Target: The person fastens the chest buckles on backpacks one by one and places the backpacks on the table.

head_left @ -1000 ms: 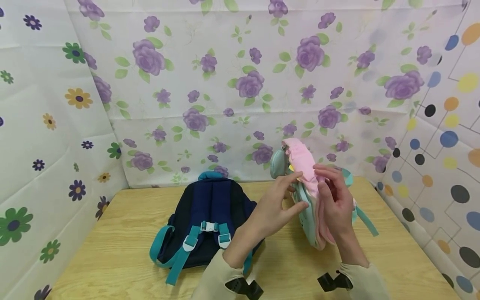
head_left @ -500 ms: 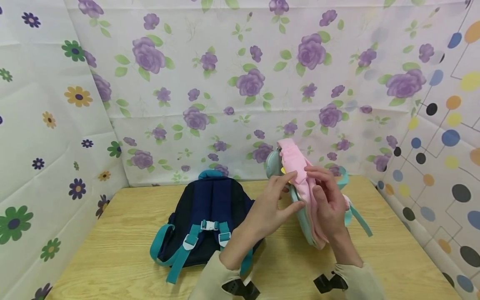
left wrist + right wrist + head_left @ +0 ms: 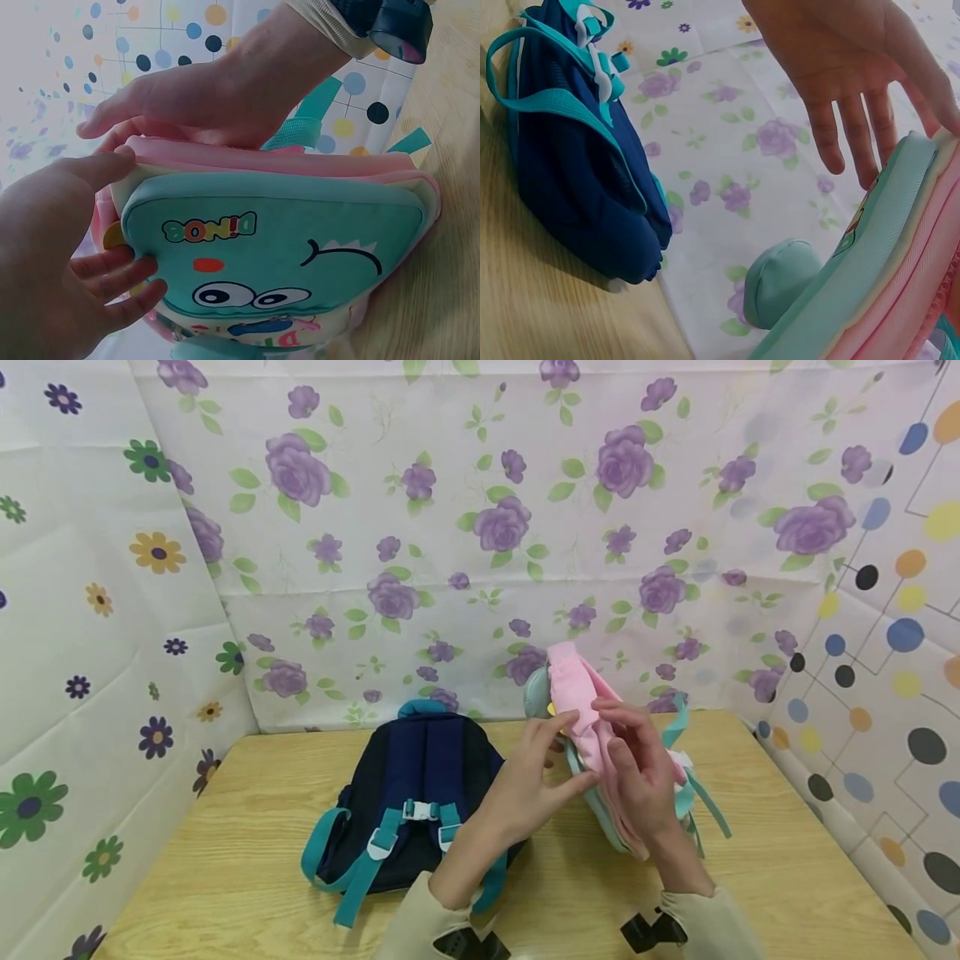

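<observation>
A small pink and mint backpack (image 3: 577,681) stands on its edge at the right of the table. Its mint front pocket (image 3: 285,232) carries a cartoon face and the word DINO. My left hand (image 3: 528,777) is at the bag's front side, fingers spread and fairly straight, fingertips touching near its edge. On the other side, my right hand (image 3: 641,768) lies along the pink side and back panel, its fingers extended. Part of the right hand's fingers is hidden behind the bag in the left wrist view. A round mint pouch (image 3: 780,281) sticks out from the front.
A dark navy backpack (image 3: 427,752) with teal straps lies left of the hands, straps upward. Both bags are on a wooden table (image 3: 247,827). Floral cloth (image 3: 450,527) hangs behind, and dotted cloth (image 3: 885,693) stands at the right.
The pink and mint backpack has shifted leftward and turned slightly, with both hands moving along with it. The navy backpack stays in place.
</observation>
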A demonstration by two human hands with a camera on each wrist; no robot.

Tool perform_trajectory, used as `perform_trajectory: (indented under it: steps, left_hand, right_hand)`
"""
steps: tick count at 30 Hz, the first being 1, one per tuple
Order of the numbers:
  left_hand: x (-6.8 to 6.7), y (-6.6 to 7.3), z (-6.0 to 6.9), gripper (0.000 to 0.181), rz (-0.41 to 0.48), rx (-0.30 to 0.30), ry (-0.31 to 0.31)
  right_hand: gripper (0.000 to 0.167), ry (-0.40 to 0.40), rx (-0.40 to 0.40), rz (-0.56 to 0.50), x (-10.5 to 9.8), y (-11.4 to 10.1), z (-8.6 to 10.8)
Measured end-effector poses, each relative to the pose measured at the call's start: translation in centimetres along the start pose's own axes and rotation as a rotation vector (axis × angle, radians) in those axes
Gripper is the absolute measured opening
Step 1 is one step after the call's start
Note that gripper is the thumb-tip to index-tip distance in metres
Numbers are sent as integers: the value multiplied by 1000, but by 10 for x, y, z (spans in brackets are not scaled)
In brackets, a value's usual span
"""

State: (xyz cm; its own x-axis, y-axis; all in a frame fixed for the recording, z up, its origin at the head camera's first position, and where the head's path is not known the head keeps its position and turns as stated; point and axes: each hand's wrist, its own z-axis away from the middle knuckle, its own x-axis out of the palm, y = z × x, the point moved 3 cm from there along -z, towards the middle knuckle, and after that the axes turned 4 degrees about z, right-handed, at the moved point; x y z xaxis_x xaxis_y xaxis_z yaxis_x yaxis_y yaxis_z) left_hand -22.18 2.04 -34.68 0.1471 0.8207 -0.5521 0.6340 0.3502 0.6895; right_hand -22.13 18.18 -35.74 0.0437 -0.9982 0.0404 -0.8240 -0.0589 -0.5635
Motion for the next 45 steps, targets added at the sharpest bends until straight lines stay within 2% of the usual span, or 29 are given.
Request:
perform_trajectory:
  steps: [7, 12, 17, 23, 25, 28, 36, 41, 45]
  left_hand:
    - [-1, -10, 8, 72, 63, -42, 55]
    - [-1, -19, 15, 67, 129, -76, 109]
    - [-1, -27, 24, 66, 183, -118, 128]
    - [0, -37, 34, 65, 207, -148, 119]
    - [1, -42, 36, 65, 208, -163, 115]
    - [2, -47, 41, 65, 216, -198, 101]
    - [10, -61, 49, 68, 153, -312, 56]
    - [16, -69, 53, 77, 128, -365, -4]
    - [19, -73, 55, 84, 75, -398, -34]
  right_hand:
    - [27, -36, 59, -73, 10, 5, 6]
    - [26, -53, 44, -14, 15, 7, 8]
    - [24, -56, 17, 91, 10, 3, 5]
    - [23, -6, 24, 133, -18, -6, -4]
    - [22, 12, 73, 183, -32, -7, -7]
    - [21, -2, 157, 300, -51, -6, -9]
    - [23, -142, 290, 650, -92, -1, -7]
    - [21, -210, 380, 784, -116, 4, -2]
    - [20, -310, 424, 835, -129, 8, 3]
